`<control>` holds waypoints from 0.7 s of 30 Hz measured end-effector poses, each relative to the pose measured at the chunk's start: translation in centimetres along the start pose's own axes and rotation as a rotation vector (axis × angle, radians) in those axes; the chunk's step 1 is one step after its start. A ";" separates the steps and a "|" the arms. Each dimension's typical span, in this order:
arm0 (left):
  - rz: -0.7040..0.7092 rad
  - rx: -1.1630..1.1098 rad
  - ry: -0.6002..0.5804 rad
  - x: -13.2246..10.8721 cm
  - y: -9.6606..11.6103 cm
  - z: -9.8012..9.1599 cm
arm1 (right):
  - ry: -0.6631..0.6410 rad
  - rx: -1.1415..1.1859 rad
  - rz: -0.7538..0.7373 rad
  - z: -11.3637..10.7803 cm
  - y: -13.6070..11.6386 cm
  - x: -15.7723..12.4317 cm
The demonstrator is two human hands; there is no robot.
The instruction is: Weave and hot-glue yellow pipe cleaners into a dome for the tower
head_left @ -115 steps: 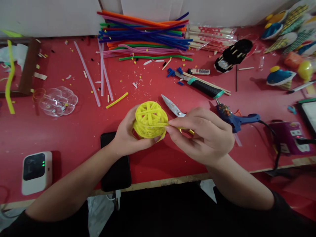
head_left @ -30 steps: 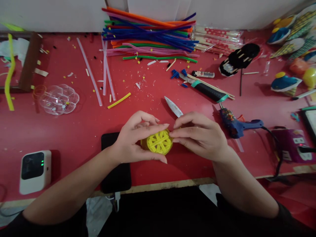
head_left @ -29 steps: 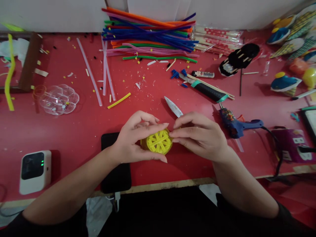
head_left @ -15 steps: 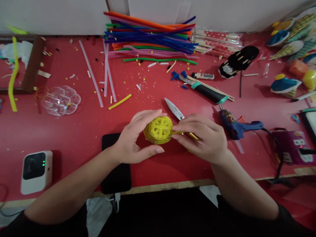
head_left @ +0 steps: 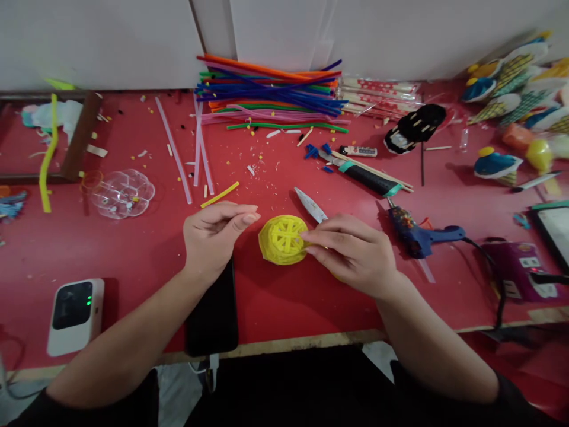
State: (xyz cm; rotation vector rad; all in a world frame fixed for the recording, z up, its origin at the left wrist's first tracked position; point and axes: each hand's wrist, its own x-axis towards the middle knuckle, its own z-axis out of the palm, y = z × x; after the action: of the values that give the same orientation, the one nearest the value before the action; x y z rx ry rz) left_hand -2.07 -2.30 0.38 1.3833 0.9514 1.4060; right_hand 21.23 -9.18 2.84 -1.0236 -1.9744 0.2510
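A round yellow piece (head_left: 284, 239) with a spoked, wheel-like top and faceted sides is in front of me; it looks made of pipe cleaner strips. My right hand (head_left: 351, 252) pinches at its right edge with thumb and fingertips, where a thin yellow strip partly shows. To the left, apart from the piece, is my left hand (head_left: 213, 234), thumb and fingertips drawn together; whether anything tiny is between them I cannot make out. Scissors (head_left: 310, 204) lie behind the right hand, their handles hidden by it.
A pipe cleaner bundle (head_left: 271, 89) lies at the back. Right of it are a cutter (head_left: 368, 178), a blue glue gun (head_left: 420, 231) and a purple power box (head_left: 524, 270). A phone (head_left: 212, 314), a white device (head_left: 75, 314) and a clear flower-shaped tray (head_left: 127, 194) are on the left.
My left hand has come off the round yellow piece, moved left and closed its thumb and fingers. My right hand stays at the piece's right edge. The view has shifted slightly.
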 end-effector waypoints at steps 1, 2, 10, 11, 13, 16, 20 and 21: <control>-0.016 -0.009 0.000 0.2 0.1 -0.1 | 0.005 0.001 0.002 0.1 0.0 0.0; -0.035 -0.016 0.011 0.5 0.2 -0.3 | 0.011 0.001 0.005 0.1 0.1 -0.1; -0.020 0.235 -0.022 2.3 2.4 -1.3 | 0.039 0.033 -0.012 0.6 0.5 -0.2; -0.004 0.253 -0.082 2.6 2.6 -1.4 | 0.040 0.035 -0.013 0.7 0.5 -0.2; 0.034 0.296 -0.206 3.4 3.2 -1.5 | 0.042 0.038 -0.018 0.7 0.5 -0.1; 0.086 0.482 -0.349 4.3 4.6 -1.2 | 0.042 0.036 -0.025 0.7 0.5 -0.1; 0.101 0.641 -0.429 5.0 6.6 0.1 | 0.038 0.021 -0.021 0.7 0.5 -0.1; 0.102 0.656 -0.433 5.1 6.8 0.4 | 0.038 0.019 -0.021 0.8 0.5 -0.1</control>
State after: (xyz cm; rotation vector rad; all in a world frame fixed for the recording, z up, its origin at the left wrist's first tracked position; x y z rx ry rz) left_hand -2.01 0.61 8.39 2.1373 1.1009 0.8172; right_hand 20.96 -8.81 2.05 -0.9885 -1.9443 0.2365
